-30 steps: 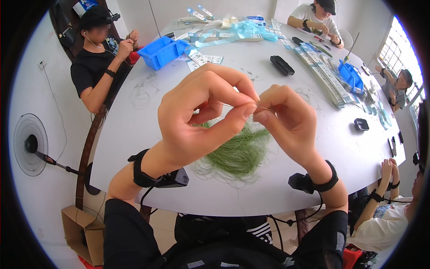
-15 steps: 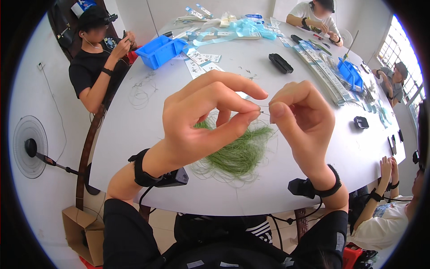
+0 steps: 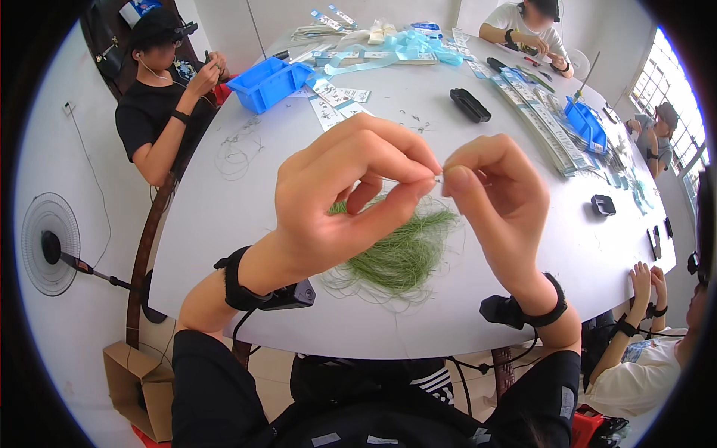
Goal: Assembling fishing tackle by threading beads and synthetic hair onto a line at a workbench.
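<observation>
Over the table, my left hand (image 3: 328, 198) pinches a tiny metallic piece (image 3: 438, 179) between thumb and fingertips; it is too small to name. My right hand (image 3: 499, 201) is closed just beside it, thumb against curled index finger, with its fingertips almost touching the left ones. It seems to grip a thin line, whose strands show between the hands in the earlier frame. Below my hands lies a loose tangled bundle of thin green line (image 3: 396, 261), partly covered by the left hand.
A blue bin (image 3: 269, 86) stands at the far left, another blue bin (image 3: 585, 125) at the right. Printed card strips (image 3: 538, 123), a black tray (image 3: 470, 105), a small black box (image 3: 603, 205) and light-blue ribbon (image 3: 411, 48) lie about. Several people sit around the table.
My hands have drawn together. The right hand shifted slightly left, and the left hand's raised finger came down to its pinch, so the gap between the fingertips has narrowed.
</observation>
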Action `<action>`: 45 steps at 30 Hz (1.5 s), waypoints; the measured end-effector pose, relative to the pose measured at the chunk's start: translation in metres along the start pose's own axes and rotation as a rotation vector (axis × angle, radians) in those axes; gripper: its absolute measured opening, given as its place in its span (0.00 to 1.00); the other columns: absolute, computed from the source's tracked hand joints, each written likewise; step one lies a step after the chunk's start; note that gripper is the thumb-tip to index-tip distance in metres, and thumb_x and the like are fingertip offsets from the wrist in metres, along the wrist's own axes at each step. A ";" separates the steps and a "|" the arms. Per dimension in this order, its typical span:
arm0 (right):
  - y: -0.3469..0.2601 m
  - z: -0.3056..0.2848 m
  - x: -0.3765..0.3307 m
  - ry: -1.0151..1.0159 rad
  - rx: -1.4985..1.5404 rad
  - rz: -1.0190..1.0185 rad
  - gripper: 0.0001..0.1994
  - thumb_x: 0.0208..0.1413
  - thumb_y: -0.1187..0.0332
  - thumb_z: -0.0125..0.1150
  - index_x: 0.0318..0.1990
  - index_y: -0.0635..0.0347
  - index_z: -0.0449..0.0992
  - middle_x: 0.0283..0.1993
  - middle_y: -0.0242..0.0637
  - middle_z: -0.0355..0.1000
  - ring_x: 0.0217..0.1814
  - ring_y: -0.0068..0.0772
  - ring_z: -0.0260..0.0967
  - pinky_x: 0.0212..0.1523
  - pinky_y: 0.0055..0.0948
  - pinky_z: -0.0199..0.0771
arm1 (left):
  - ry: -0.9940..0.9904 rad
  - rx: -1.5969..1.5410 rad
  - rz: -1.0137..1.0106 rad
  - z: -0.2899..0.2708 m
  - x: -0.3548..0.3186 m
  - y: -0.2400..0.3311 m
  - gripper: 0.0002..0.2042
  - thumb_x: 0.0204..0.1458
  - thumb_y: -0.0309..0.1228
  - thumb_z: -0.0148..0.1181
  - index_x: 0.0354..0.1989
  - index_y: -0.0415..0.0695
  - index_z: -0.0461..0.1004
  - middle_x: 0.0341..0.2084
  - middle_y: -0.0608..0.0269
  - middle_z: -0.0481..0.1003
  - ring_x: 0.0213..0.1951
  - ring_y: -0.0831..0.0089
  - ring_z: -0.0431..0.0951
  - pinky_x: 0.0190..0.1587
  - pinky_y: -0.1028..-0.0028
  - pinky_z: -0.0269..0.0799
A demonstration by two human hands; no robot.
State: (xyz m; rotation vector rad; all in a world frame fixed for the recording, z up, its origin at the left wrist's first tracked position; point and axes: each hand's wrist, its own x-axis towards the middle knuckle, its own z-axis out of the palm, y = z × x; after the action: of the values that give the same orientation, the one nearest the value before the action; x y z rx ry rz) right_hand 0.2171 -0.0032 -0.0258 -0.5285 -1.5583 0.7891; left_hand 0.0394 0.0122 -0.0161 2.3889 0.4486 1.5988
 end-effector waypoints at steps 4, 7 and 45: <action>0.003 0.004 -0.001 0.012 -0.068 0.031 0.04 0.48 0.81 0.58 0.30 0.66 0.70 0.28 0.30 0.70 0.24 0.13 0.59 0.26 0.14 0.60 | 0.040 0.063 0.003 -0.006 0.004 0.001 0.06 0.44 0.16 0.58 0.29 0.38 0.69 0.32 0.57 0.74 0.21 0.90 0.63 0.19 0.91 0.52; -0.009 0.004 -0.007 -0.040 -0.263 -0.036 0.06 0.44 0.82 0.59 0.30 0.65 0.71 0.26 0.30 0.70 0.20 0.13 0.56 0.21 0.14 0.56 | 0.063 0.087 0.032 -0.007 0.004 -0.002 0.06 0.44 0.15 0.58 0.29 0.38 0.69 0.32 0.57 0.74 0.21 0.91 0.61 0.19 0.91 0.51; -0.034 0.008 -0.014 -0.136 -0.510 -0.193 0.07 0.40 0.84 0.59 0.28 0.65 0.70 0.24 0.31 0.66 0.18 0.13 0.51 0.17 0.15 0.46 | -0.025 0.123 0.192 -0.011 0.005 0.004 0.07 0.45 0.13 0.57 0.32 0.34 0.69 0.33 0.52 0.72 0.32 0.72 0.74 0.31 0.81 0.71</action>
State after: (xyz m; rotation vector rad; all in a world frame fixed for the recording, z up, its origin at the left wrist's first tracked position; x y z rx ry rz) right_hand 0.2151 -0.0370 -0.0105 -0.6881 -1.9154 0.2775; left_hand 0.0317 0.0108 -0.0069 2.6103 0.3300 1.6619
